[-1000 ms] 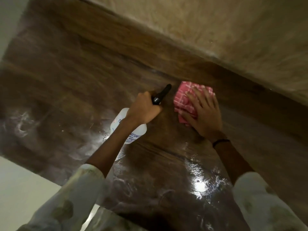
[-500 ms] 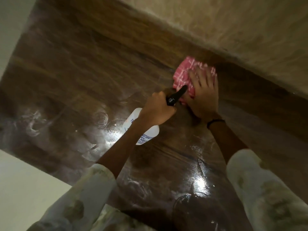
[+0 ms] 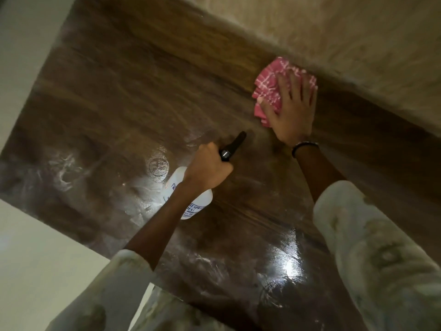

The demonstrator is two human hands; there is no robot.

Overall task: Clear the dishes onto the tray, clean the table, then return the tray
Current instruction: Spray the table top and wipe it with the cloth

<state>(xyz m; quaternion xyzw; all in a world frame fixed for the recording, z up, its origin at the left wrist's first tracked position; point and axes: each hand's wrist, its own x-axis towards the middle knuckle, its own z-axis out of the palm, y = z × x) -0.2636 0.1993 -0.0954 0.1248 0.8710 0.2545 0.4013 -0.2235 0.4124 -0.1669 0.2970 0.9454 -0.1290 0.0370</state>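
On the glossy brown wooden table (image 3: 124,96), the right hand (image 3: 292,108) presses flat, fingers spread, on a folded pink checked cloth (image 3: 269,84) at the far edge. The left hand (image 3: 207,167) grips a white plastic spray bottle (image 3: 191,206); contents unclear.

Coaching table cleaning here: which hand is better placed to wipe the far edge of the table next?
Right. The right hand already presses flat on the pink cloth by the table's far edge, while the left hand grips the spray bottle.
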